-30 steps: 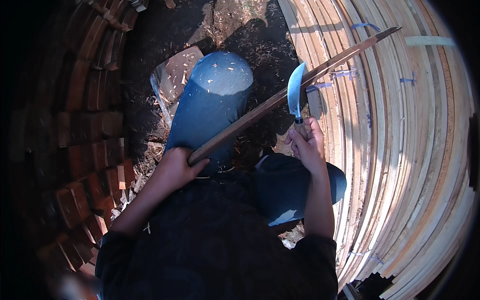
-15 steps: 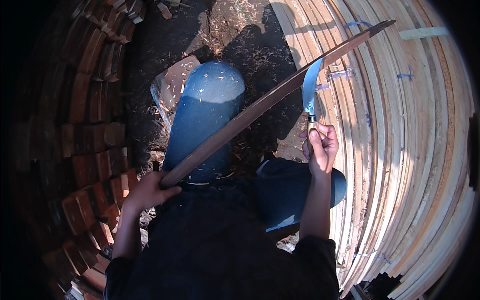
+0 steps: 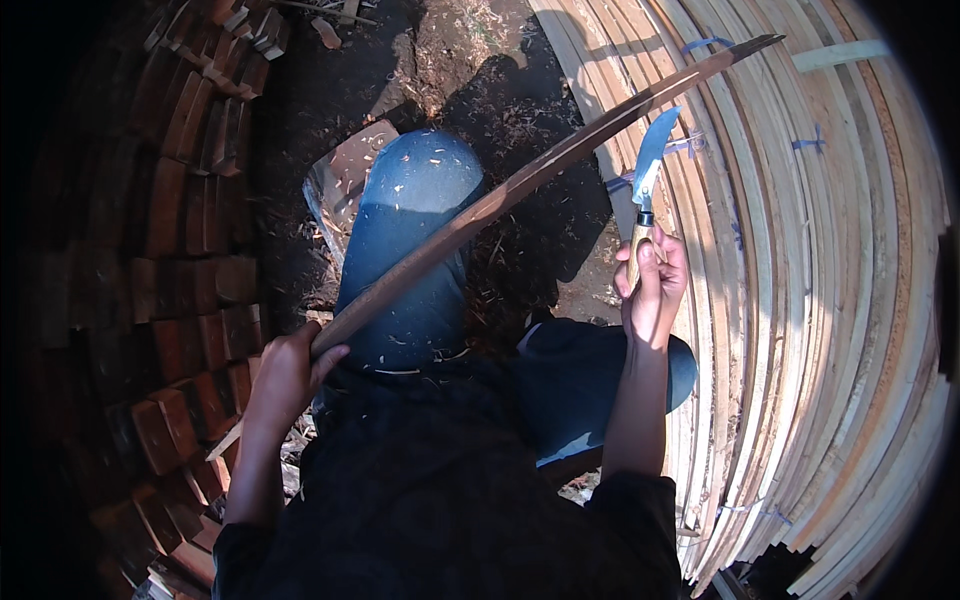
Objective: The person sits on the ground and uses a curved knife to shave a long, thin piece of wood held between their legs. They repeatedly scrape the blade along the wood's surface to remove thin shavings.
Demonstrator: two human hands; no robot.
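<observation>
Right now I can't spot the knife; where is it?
In the head view, right of centre: the curved-bladed knife is upright in the right hand, just below the long wooden strip.

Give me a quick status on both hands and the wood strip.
Left hand gripping long wood strip across blue-jeaned knee. Right hand holding curved knife, blade clear of strip. Nothing between them.

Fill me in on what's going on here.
A seated person is working a long dark wooden strip that runs across the knee in blue jeans. The left hand grips the strip's near end, while the right hand holds a curved-blade knife upright, its blade just beside the strip, apparently off the wood. Pale wooden slats lie stacked on the right, and bricks on the left.
</observation>
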